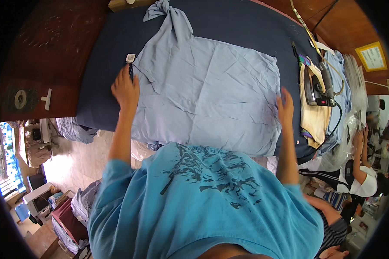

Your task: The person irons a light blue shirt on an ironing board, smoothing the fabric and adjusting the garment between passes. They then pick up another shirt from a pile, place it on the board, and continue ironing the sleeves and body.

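A wrinkled light blue shirt (pixel 207 86) lies spread over the dark padded ironing table (pixel 101 64). One sleeve (pixel 173 21) stretches toward the far side, bunched at its end. By the shirt's left edge, next to a small white tag (pixel 130 58), is my left hand (pixel 126 88), its thumb and fingers apart. My right hand (pixel 285 108) rests at the right edge of the shirt, fingers pointing away from me with the thumb apart from them. The shirt's near edge reaches my turquoise top.
An iron (pixel 317 86) with a cord lies on a cream cloth pad (pixel 311 123) at the right. Beyond it are clear plastic covers (pixel 355 86) and more blue clothing. A wooden panel (pixel 52 56) borders the left. Other people work at the far right.
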`<state>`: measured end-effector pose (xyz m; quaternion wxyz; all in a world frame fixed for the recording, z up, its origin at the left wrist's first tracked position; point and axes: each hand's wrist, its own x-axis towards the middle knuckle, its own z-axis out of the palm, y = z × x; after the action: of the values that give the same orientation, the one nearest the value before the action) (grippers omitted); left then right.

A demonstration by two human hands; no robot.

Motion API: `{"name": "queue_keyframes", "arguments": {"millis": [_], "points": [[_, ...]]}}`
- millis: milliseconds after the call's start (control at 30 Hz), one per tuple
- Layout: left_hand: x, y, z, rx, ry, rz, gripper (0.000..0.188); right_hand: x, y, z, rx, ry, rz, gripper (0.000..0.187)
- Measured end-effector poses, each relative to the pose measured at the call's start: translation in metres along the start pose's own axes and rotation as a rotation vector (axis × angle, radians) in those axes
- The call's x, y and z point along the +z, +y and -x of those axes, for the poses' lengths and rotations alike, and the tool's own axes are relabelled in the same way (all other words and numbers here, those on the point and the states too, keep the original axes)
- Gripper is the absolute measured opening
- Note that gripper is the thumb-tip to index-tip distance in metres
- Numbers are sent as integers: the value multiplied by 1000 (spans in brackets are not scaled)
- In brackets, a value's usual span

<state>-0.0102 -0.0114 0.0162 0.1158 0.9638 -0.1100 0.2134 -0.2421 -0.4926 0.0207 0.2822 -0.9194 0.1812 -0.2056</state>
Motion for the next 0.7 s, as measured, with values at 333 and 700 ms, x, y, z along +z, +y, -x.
{"name": "queue_keyframes", "arguments": {"millis": [333, 700], "points": [[56, -68, -112, 82, -369, -267, 40, 42, 45, -189, 145, -314, 272, 33], [127, 50, -208, 149, -411, 72, 34, 47, 60, -182, 290, -259, -64, 28]]}}
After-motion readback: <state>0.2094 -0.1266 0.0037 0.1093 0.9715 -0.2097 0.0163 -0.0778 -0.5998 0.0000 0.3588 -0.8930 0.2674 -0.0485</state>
